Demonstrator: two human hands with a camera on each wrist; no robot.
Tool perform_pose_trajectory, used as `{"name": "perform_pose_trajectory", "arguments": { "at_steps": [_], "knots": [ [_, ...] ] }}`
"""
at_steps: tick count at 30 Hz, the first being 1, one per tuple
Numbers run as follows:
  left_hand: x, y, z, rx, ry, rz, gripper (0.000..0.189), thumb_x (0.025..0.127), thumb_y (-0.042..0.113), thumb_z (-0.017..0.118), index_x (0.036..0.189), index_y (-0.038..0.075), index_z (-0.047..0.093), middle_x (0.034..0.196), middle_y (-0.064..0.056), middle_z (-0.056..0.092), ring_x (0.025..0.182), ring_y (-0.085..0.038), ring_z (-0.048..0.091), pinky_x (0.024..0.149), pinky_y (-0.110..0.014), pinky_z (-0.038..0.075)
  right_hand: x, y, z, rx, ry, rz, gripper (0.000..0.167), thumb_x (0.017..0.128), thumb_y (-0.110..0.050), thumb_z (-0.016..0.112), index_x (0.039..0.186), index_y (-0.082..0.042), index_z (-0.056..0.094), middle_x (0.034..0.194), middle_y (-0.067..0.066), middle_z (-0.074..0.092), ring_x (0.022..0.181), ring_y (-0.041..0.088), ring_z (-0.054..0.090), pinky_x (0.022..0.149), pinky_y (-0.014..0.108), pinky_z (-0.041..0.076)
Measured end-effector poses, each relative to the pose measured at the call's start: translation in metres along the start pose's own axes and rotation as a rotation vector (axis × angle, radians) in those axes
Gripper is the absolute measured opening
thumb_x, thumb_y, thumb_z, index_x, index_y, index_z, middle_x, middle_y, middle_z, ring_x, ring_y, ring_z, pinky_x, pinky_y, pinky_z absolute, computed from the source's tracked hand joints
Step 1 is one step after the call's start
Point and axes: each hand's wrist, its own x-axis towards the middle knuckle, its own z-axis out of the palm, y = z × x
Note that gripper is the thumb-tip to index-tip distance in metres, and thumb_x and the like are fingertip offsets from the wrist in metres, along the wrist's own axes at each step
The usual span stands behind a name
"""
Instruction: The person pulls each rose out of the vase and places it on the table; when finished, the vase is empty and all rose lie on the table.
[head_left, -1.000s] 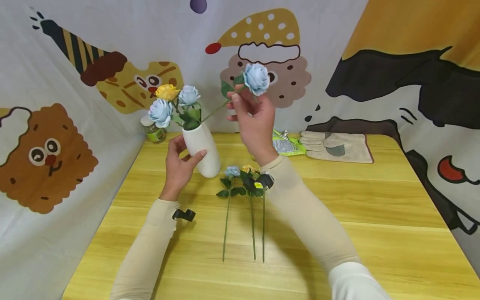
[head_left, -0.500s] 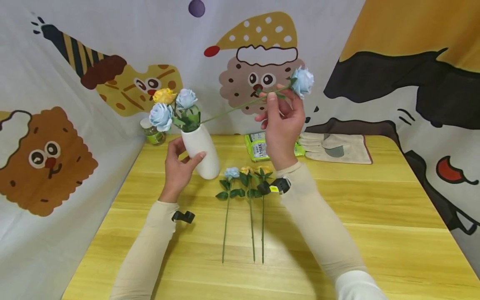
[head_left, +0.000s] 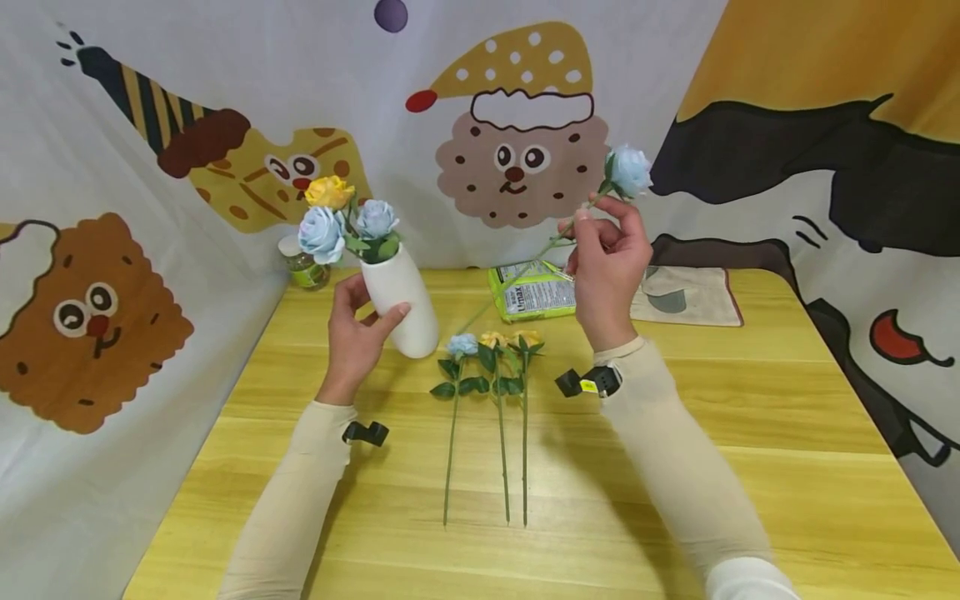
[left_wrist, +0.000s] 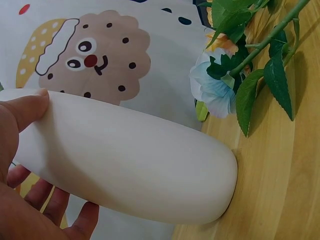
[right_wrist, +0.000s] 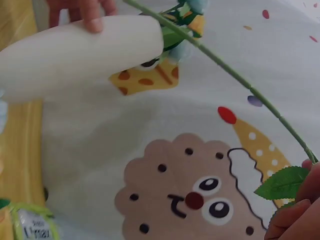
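Note:
My left hand [head_left: 358, 342] grips a white vase [head_left: 402, 304] around its side, thumb across the front, the vase leaning a little with its base at the table. In its mouth stand a yellow rose [head_left: 330, 192] and two light-blue roses [head_left: 322, 234]. To the right, my right hand [head_left: 613, 271] pinches the stem of another light-blue rose [head_left: 631, 171] just below the bloom. Its long bare stem [right_wrist: 255, 92] slants down to the left, outside the vase. In the right wrist view only fingertips and a leaf [right_wrist: 285, 182] show at that hand.
One blue rose [head_left: 462, 344] and two yellow roses [head_left: 528, 339] lie in a row on the wooden table [head_left: 360, 533], stems toward me. Behind are a green packet [head_left: 532, 292], a work glove [head_left: 690, 296] and a lidded jar [head_left: 306, 265]. A printed cloth [head_left: 405, 150] hangs behind.
My right hand has moved right, drawing the blue rose away; its stem has come out of the vase's mouth. My left hand and the vase have stayed nearly in place.

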Motion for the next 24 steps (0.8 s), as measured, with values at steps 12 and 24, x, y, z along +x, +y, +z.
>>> {"name": "perform_pose_trajectory", "arguments": {
  "at_steps": [12,24],
  "knots": [
    [0.001,-0.001,-0.001,0.009,-0.007,0.007,0.073,0.089,0.022,0.088,0.148,0.013,0.047,0.140,-0.009,0.056,0.129,-0.022,0.056,0.108,-0.053,0.051,-0.014,0.019,-0.038,-0.106,-0.103,0.097,0.013,0.100,-0.007,0.068,0.108,-0.015,0.073,0.067,-0.002,0.069,0.044,0.009,0.046,0.044,0.021,0.036],
    [0.001,-0.001,-0.001,0.005,-0.008,0.017,0.071,0.089,0.023,0.088,0.147,0.012,0.048,0.138,-0.009,0.056,0.128,-0.021,0.056,0.108,-0.054,0.051,-0.032,0.042,-0.074,-0.372,-0.227,0.281,0.019,0.099,-0.006,0.065,0.115,0.002,0.069,0.065,-0.009,0.067,0.045,0.004,0.048,0.043,0.019,0.038]
  ]
}}
